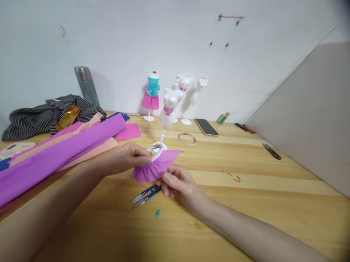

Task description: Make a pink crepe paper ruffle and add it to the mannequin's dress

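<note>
My left hand (135, 154) pinches a white ring (156, 152) that looks like a roll of tape. A gathered piece of purple crepe paper (153, 168) fans out from the ring's near side. My right hand (179, 181) is closed on the lower edge of that paper with thumb and fingers. Beneath the paper, thread snips (145, 196) with blue handles lie on the table, blades to the left. Just behind the ring stands a small white mannequin (171, 102) with a pink and blue band at its waist.
A dressed mannequin (152, 91) and other white ones (184, 83) stand by the wall. Crepe paper rolls (61, 152) cover the left side, before striped cloth (33, 119) and a flask (87, 84). Rightward lie a clear ring (187, 138), phone (206, 127) and dark snips (271, 151).
</note>
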`<control>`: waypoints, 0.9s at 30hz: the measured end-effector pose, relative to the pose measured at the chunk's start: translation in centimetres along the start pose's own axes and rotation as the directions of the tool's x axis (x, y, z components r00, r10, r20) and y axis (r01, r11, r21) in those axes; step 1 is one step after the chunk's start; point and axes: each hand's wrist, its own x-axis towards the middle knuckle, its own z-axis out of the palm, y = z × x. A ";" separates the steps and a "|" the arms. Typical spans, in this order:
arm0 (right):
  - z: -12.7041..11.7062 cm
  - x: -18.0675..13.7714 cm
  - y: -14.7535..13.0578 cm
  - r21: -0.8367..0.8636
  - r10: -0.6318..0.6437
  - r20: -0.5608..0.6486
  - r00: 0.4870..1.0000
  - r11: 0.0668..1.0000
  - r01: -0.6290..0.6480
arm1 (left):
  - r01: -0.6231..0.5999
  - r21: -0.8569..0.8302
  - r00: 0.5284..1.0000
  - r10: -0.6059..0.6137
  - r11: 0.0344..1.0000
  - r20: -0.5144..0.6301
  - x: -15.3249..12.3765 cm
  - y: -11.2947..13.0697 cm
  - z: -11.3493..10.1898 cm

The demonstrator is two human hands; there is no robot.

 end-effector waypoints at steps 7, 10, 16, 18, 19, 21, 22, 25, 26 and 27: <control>0.8 0.1 -0.3 -0.020 -0.023 -0.103 0.994 1.000 0.021 | 0.025 0.041 1.000 -0.025 0.999 0.012 0.3 -0.5 0.3; 0.9 -0.1 -1.0 -0.058 -0.044 -0.068 0.997 0.998 0.040 | 0.025 0.075 1.000 -0.025 0.997 -0.001 0.3 -0.5 0.3; 0.6 -0.4 -1.1 -0.139 -0.113 -0.048 0.992 0.985 0.105 | 0.017 0.094 1.000 -0.019 0.995 0.013 0.3 -0.4 0.3; 0.1 -0.2 -0.7 -0.073 -0.096 -0.070 0.993 0.993 0.091 | 0.018 0.096 1.000 -0.020 0.995 0.021 0.3 -0.3 0.3; -0.1 -0.1 -0.5 -0.040 -0.082 -0.095 0.992 0.996 0.078 | 0.017 0.103 0.999 -0.019 0.995 0.026 0.3 -0.2 0.3; -0.4 0.2 -0.3 -0.002 -0.075 -0.144 0.987 0.997 0.076 | 0.011 0.125 0.999 -0.016 0.992 0.039 0.2 -0.2 0.3; -0.5 0.3 -0.2 0.005 -0.083 -0.160 0.984 0.996 0.085 | 0.009 0.135 0.999 -0.015 0.991 0.045 0.2 -0.1 0.3; -0.3 0.4 -0.4 0.022 -0.115 -0.167 0.979 0.993 0.120 | 0.012 0.139 0.999 -0.018 0.990 0.043 0.2 -0.1 0.4; -0.2 0.3 -0.4 0.028 -0.120 -0.167 0.979 0.992 0.126 | 0.016 0.133 0.999 -0.021 0.991 0.037 0.2 -0.2 0.4; -0.1 0.3 -0.5 0.034 -0.122 -0.171 0.978 0.991 0.129 | 0.019 0.126 0.999 -0.024 0.992 0.032 0.2 -0.2 0.3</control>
